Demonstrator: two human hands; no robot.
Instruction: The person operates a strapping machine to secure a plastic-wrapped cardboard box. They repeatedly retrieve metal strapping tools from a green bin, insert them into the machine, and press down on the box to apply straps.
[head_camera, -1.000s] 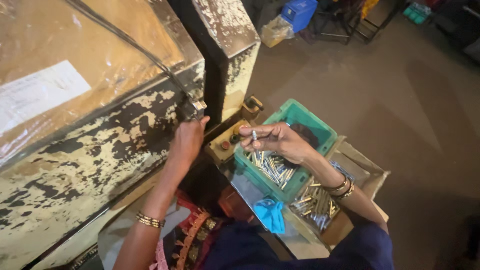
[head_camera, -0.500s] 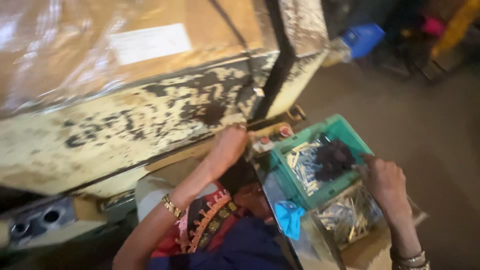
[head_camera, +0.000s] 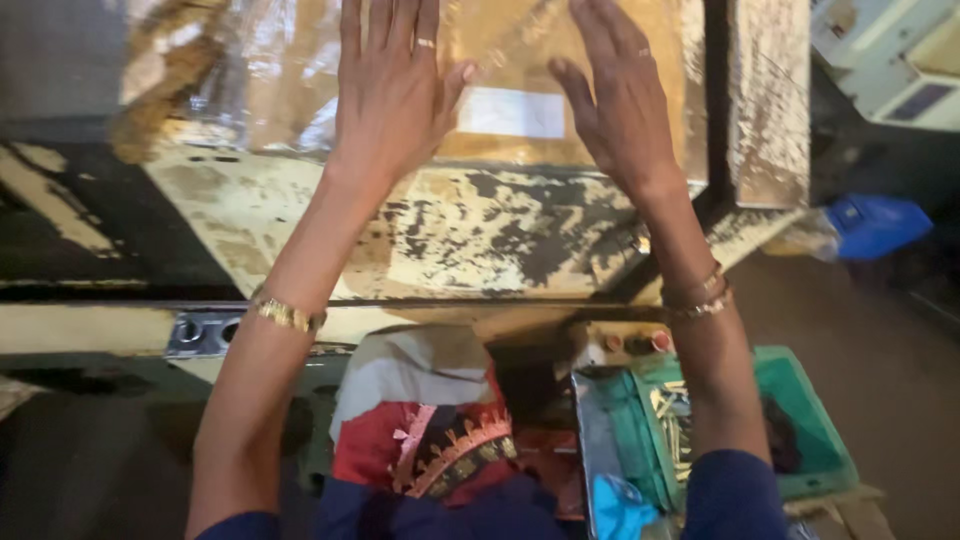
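Note:
Both arms reach up over a worn machine with flaking cream paint (head_camera: 470, 230). My left hand (head_camera: 392, 95) is raised with its fingers spread, empty, in front of a clear plastic sheet (head_camera: 260, 70) that covers the machine's upper part. My right hand (head_camera: 622, 95) is raised beside it, fingers apart and empty, next to a white label (head_camera: 512, 113) under the plastic. Each hand wears a ring; bangles sit on both wrists. Whether the palms touch the plastic I cannot tell.
A green plastic tray (head_camera: 815, 430) with several small metal pieces lies at the lower right under my right forearm. A small control box with red buttons (head_camera: 625, 342) sits above it. A blue object (head_camera: 875, 222) lies on the floor to the right. Red patterned cloth (head_camera: 430, 440) covers my lap.
Both hands have risen from the machine's lower edge and the green tray up to the plastic-covered top, fingers spread. The camera has tilted upward.

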